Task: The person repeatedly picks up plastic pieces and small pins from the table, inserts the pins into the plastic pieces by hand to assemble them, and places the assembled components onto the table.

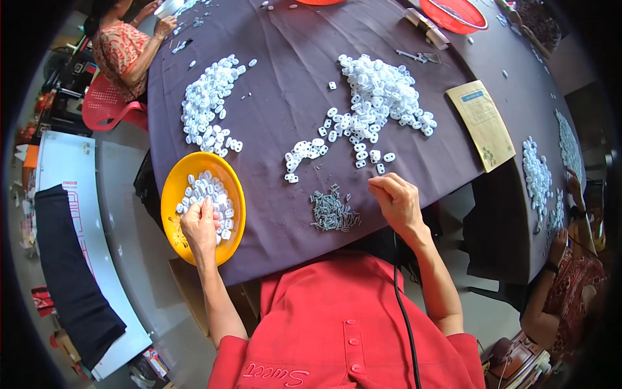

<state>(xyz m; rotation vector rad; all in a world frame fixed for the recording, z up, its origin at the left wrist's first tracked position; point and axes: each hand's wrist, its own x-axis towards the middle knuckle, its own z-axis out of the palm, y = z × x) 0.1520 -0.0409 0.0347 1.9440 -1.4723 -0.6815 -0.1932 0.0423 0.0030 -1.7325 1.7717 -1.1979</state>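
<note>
My left hand [201, 223] is over the yellow bowl [236, 223], its fingers closed with the thumb on top; whatever they hold is hidden. Small white oval plastic pieces with two holes [206, 187] lie in that bowl. My right hand [396, 198] is closed in a pinch at the near side of the table, and I cannot make out what is in it. Between my hands lies a heap of small grey metal pins [334, 209], nearest to the right hand. Beyond it spreads a large pile of the white pieces [382, 91], with a small cluster [304, 154] to its left.
Another white pile [210, 100] lies behind the bowl on the dark tablecloth [278, 84]. A tan paper packet [481, 123] rests at the right. Farther off are a red basket [453, 16] and several people working, one on a red chair [103, 104]. A black cable [405, 305] hangs down before me.
</note>
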